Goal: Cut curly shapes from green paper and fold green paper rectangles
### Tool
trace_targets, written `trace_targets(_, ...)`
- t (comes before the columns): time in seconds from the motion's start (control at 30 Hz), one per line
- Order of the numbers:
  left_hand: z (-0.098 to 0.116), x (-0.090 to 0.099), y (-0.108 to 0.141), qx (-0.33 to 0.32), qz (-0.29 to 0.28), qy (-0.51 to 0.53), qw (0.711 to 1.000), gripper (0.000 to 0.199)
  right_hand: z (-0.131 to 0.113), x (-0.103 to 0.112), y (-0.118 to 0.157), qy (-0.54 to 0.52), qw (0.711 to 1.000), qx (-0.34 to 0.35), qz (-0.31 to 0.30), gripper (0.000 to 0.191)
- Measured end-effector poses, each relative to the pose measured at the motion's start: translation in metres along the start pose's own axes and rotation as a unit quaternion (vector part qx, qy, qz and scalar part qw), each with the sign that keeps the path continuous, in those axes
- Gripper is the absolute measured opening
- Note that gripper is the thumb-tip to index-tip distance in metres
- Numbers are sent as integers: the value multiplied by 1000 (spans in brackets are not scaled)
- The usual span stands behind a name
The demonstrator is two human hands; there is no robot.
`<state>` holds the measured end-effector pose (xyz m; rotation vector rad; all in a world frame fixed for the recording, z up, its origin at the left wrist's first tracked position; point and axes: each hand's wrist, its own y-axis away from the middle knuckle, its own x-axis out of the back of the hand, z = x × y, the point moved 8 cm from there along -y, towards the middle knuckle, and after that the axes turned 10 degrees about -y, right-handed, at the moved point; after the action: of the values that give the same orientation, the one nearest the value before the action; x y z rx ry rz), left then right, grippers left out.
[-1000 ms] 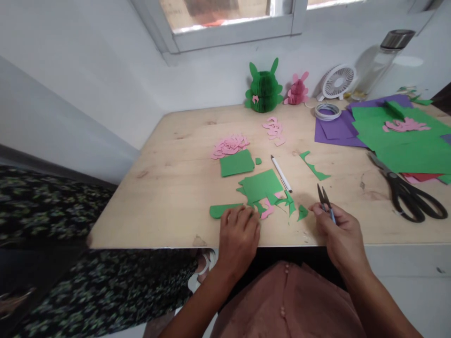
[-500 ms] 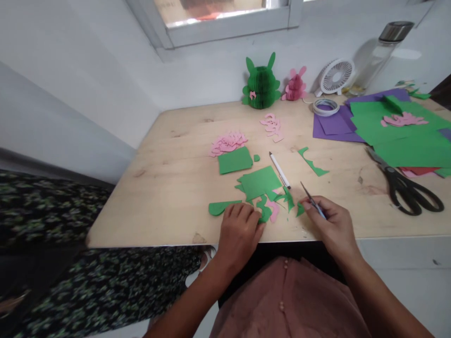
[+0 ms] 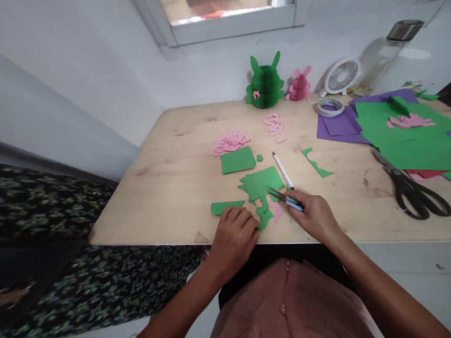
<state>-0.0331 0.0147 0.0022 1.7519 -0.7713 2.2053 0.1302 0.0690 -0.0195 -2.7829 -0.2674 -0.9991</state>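
Observation:
My right hand (image 3: 315, 213) is closed around small scissors (image 3: 286, 198) with bluish handles, their blades slightly parted and pointing left over a stack of green paper (image 3: 263, 182). Curled over the table's front part, my left hand (image 3: 237, 232) has its thumb and index side against a curvy green paper cutout (image 3: 264, 218); the fingertips are partly hidden. A rounded green paper strip (image 3: 221, 207) lies by its knuckles. Between the hands is a pink paper scrap (image 3: 277, 212). Beyond the scissors rests a white pen (image 3: 283, 170).
Pink cutouts (image 3: 230, 142) lie beside a green card stack (image 3: 237, 160). Large black scissors (image 3: 405, 188) and green sheets (image 3: 384, 136) are at right. Along the wall stand a green paper bunny (image 3: 265, 84), a pink one (image 3: 299, 85), a fan (image 3: 341, 77) and a glass bottle (image 3: 384, 61).
My right hand has moved left with the small scissors, across the green scraps and near the pen's end. My left hand stays nearly in place beside the green cutout.

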Motion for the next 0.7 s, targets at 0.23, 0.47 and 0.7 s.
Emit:
trace_targets(0.23, 3, 24, 10, -9, 49, 43, 998, 9, 10, 1, 2, -34, 999, -28, 5, 30)
trace_targets(0.47, -21, 41, 16, 12, 72, 9, 997, 8, 8, 3, 3, -55, 998, -41, 4, 30)
trace_targets(0.7, -28, 17, 13, 35, 57, -36, 997, 24, 18, 11, 7, -147, 985, -67, 62, 29)
